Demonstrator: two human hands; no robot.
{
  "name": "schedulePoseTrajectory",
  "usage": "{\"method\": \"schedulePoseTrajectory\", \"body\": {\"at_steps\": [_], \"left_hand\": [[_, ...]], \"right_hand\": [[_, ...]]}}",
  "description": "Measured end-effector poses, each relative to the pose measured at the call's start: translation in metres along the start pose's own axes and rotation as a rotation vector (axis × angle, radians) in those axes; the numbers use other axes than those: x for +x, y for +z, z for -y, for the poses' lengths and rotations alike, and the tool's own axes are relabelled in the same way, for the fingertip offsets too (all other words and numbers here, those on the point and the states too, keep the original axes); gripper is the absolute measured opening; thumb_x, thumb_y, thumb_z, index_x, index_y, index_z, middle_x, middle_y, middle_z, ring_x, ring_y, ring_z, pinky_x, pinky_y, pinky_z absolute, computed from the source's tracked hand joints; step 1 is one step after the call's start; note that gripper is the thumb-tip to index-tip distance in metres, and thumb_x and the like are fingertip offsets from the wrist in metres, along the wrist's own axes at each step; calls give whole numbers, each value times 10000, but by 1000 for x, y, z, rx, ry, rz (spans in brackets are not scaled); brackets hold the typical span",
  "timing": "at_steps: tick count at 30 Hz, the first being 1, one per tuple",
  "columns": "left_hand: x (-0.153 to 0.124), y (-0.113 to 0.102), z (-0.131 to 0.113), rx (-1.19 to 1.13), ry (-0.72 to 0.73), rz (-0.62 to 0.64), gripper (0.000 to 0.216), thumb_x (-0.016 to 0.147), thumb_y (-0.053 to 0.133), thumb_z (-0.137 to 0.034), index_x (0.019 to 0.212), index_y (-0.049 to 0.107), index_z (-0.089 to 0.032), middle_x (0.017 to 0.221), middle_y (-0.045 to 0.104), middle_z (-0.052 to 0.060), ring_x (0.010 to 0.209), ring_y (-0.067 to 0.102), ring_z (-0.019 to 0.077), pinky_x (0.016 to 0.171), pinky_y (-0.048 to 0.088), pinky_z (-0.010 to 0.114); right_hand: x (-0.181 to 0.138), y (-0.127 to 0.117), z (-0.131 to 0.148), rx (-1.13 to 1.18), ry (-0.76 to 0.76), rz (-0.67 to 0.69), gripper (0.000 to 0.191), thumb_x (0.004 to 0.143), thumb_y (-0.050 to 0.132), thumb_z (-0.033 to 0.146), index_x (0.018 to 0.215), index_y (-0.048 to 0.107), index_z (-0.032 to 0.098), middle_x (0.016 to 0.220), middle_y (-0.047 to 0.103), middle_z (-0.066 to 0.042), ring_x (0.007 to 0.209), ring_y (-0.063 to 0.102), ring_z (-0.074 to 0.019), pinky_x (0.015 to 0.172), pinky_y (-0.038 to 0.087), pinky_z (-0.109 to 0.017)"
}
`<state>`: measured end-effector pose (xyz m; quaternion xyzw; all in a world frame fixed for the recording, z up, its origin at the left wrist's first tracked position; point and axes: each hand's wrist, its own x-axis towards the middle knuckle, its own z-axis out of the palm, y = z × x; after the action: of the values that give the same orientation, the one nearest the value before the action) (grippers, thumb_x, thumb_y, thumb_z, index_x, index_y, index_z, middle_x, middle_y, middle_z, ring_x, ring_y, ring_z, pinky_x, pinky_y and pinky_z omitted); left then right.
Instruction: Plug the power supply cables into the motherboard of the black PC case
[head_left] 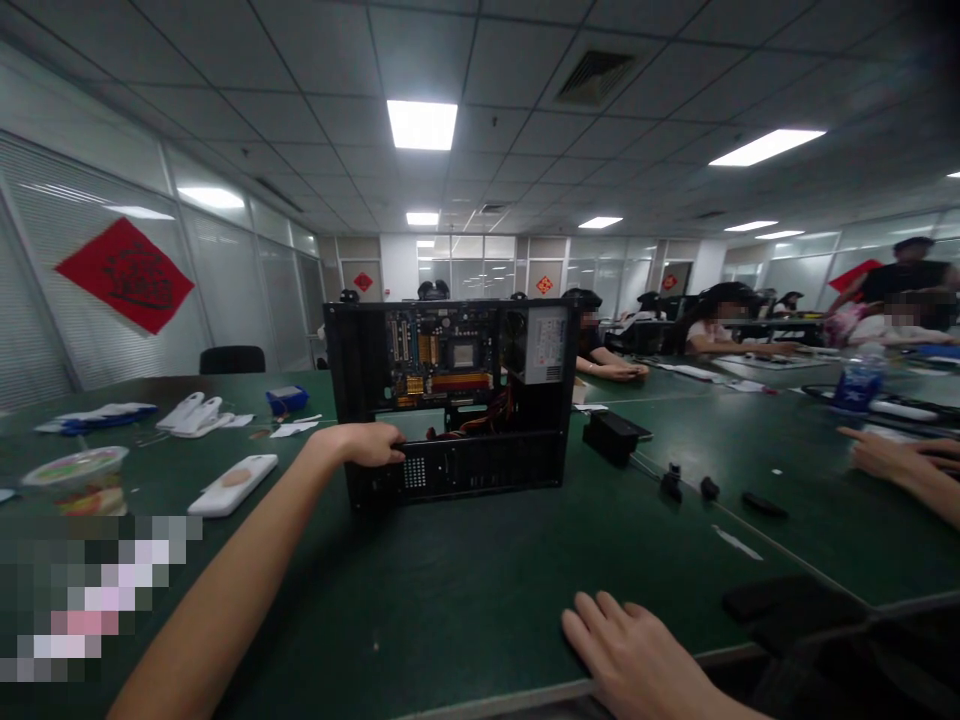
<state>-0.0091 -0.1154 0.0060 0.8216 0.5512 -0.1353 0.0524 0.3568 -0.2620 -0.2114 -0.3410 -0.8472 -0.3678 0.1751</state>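
Observation:
A black computer case [480, 465] stands upright on the green table with its side uncovered. Inside it I see a motherboard [442, 350], a power supply [545, 345] at the upper right and a bundle of loose cables [491, 415] below. My left hand [367, 444] reaches across the table, its fingers closed over the top edge of the case's lower panel, towards the left side. Near the table's front edge, my right hand [637, 650] lies flat with its fingers stretched out and nothing held, well apart from the case.
The green table [465, 590] carries a white power bank-like block [234, 485] and a lidded plastic cup [79, 480] at left. Right of the case lie a black box [611, 438] and small black parts [671, 483]. Another person's hand [892, 460] rests at far right, by a bottle [859, 382].

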Motion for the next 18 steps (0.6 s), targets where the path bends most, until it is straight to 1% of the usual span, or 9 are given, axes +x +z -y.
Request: {"method": "schedulePoseTrajectory", "body": {"at_steps": [2,5,8,14,18], "left_hand": [[0,0,0,-2,-3,-4,468,969,479,-394,1293,681,-121,1290,700,167,1075,682,272,830,511,299],[0,1,-1,3,-2,-9,497,979,468,-439,1302,673,-121,1293,695,172,1086,679,275,840,511,304],[-3,2,-2,0,-13,-21,537,977,473,-492,1314,662,-119,1299,690,182,1104,674,288,854,513,318],[-9,1,-9,-2,-35,-20,554,987,462,-504,1319,653,-104,1322,673,200,1122,672,300,869,518,329],[-12,2,-11,-29,-52,-16,559,988,467,-503,1351,629,-111,1344,664,189,1150,659,296,888,516,324]], "right_hand": [[-9,0,-8,-20,-13,-11,353,672,728,296,958,535,224,815,670,-39,618,580,-221,510,330,-341],[-12,-3,-9,-45,-83,-2,272,650,664,199,870,507,229,722,630,-36,533,528,-207,464,232,-345],[-9,-4,-6,-49,-118,13,230,668,641,167,811,473,233,637,567,-21,478,494,-195,460,167,-349],[-5,-5,-6,-13,-125,-52,159,780,583,168,789,438,233,590,522,-2,436,463,-173,460,158,-348],[-6,-6,-6,0,-109,-68,129,813,538,158,781,439,234,585,520,-9,434,461,-177,455,164,-348]]}}
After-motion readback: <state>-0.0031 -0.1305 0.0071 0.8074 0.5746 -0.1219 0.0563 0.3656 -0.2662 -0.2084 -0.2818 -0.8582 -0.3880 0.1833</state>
